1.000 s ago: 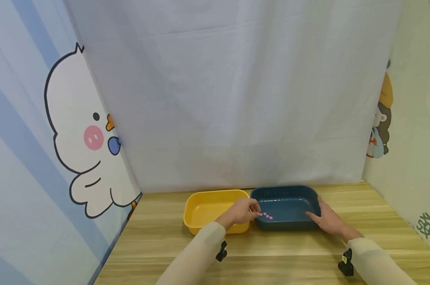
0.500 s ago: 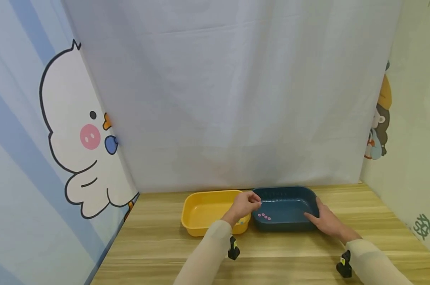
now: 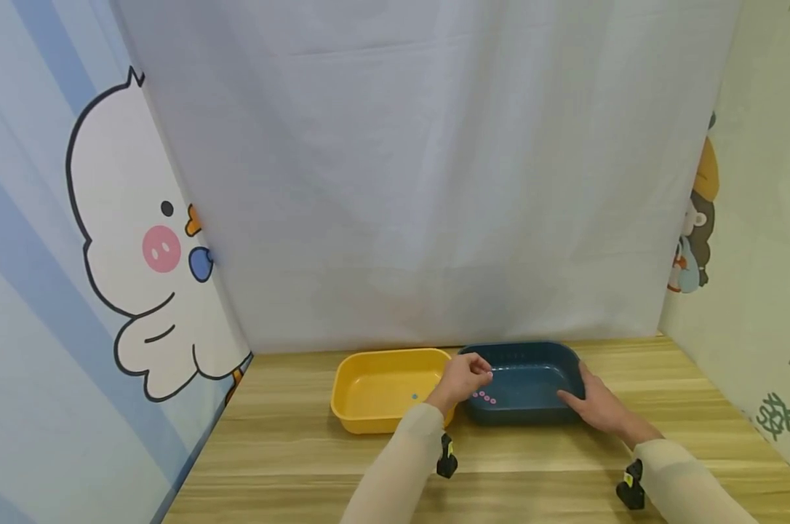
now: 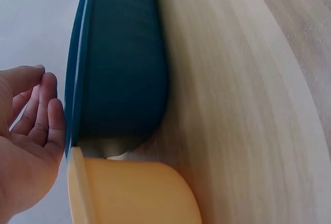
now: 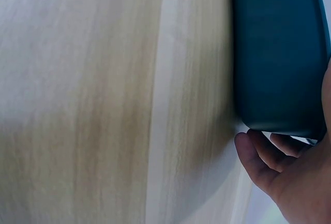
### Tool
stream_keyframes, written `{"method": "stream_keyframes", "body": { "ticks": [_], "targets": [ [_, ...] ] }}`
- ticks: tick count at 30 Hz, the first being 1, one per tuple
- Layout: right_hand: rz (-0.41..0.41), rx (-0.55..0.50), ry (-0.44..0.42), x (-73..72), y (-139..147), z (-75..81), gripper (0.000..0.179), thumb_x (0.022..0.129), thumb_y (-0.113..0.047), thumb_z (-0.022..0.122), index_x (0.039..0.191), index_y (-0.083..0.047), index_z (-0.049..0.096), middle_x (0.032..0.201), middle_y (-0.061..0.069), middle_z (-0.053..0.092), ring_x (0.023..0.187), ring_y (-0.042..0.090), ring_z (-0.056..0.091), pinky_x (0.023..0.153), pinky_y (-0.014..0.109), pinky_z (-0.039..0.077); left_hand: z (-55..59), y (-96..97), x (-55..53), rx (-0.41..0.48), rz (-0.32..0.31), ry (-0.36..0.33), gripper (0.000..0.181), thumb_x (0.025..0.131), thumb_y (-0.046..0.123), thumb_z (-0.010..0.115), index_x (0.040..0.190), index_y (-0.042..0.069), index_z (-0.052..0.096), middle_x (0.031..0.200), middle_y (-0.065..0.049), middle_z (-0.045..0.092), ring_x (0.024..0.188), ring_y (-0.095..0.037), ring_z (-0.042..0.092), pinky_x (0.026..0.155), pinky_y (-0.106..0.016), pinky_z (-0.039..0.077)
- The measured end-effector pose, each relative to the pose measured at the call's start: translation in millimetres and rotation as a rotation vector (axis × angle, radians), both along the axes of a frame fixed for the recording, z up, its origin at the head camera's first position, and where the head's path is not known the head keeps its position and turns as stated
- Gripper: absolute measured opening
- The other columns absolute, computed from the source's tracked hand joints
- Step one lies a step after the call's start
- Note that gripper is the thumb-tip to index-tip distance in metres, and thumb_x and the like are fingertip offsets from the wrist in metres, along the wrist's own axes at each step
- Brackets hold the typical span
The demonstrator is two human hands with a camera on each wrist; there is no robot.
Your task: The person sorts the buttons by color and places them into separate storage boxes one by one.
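Note:
My left hand (image 3: 463, 378) is over the left end of a dark blue plastic tray (image 3: 532, 416), thumb and index fingertips pinched together. A tiny pinkish bit shows at those fingertips; the left wrist view shows only the joined tips beside the rim. Several small pink rings (image 3: 487, 398) lie in a slanting row on the tray's floor below. My right hand (image 3: 601, 402) grips the tray's right end, thumb over the rim and fingers along the outer wall; the fingers (image 5: 256, 159) curl at its end in the right wrist view.
A yellow tray (image 3: 369, 426) stands close against the dark blue tray's left end, with a small blue piece (image 3: 415, 397) inside. Both sit on a wood-grain table (image 3: 290, 466). A white curtain (image 3: 395, 218) hangs behind.
My left hand has risen from beside the row of pink rings and shifted right, its fingertips pinched. The blue piece in the yellow tray has come into sight. My right hand keeps its grip.

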State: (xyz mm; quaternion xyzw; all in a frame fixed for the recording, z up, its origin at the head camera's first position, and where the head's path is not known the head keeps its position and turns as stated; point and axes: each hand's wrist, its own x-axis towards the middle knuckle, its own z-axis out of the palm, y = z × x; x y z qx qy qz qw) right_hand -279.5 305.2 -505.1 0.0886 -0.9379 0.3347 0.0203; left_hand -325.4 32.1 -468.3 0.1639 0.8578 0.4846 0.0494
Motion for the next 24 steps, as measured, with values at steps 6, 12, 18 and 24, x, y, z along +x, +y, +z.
{"method": "stream_keyframes", "body": {
  "ticks": [6, 12, 18, 24],
  "targets": [
    [0.004, 0.019, -0.012, 0.7, 0.6, -1.3, 0.090, 0.096, -0.036, 0.055, 0.139, 0.023, 0.003, 0.139, 0.048, 0.012, 0.124, 0.061, 0.019, 0.098, 0.066, 0.023, -4.7, 6.9, 1.3, -0.018, -0.028, 0.003, 0.004, 0.087, 0.011, 0.069, 0.089, 0.009, 0.067, 0.076, 0.003, 0.062, 0.068, -0.017, 0.061, 0.061, -0.022, 0.050],
    [0.012, 0.020, 0.003, -2.4, 1.7, -4.3, 0.089, 0.096, -0.036, 0.054, 0.138, 0.023, 0.003, 0.138, 0.048, 0.013, 0.124, 0.061, 0.020, 0.098, 0.066, 0.023, -6.8, 9.2, 0.2, -0.023, -0.054, 0.029, 0.004, 0.088, 0.010, 0.067, 0.091, 0.007, 0.069, 0.077, 0.002, 0.064, 0.074, -0.025, 0.065, 0.060, -0.022, 0.050],
    [0.013, 0.017, 0.009, -2.9, 1.8, -4.7, 0.090, 0.096, -0.037, 0.054, 0.138, 0.024, 0.003, 0.138, 0.048, 0.013, 0.124, 0.061, 0.019, 0.099, 0.066, 0.022, -9.1, 11.0, -2.2, -0.028, -0.039, 0.021, 0.006, 0.089, 0.011, 0.067, 0.092, 0.008, 0.070, 0.077, 0.003, 0.064, 0.077, -0.027, 0.066, 0.062, -0.022, 0.051],
    [0.012, 0.017, 0.012, -1.9, 1.6, -3.6, 0.091, 0.096, -0.038, 0.054, 0.138, 0.024, 0.003, 0.137, 0.049, 0.013, 0.124, 0.061, 0.020, 0.098, 0.066, 0.023, -10.6, 13.4, -3.4, -0.036, -0.014, 0.004, 0.008, 0.089, 0.012, 0.066, 0.095, 0.007, 0.070, 0.077, 0.003, 0.063, 0.076, -0.025, 0.065, 0.062, -0.022, 0.051]
  ]
}}
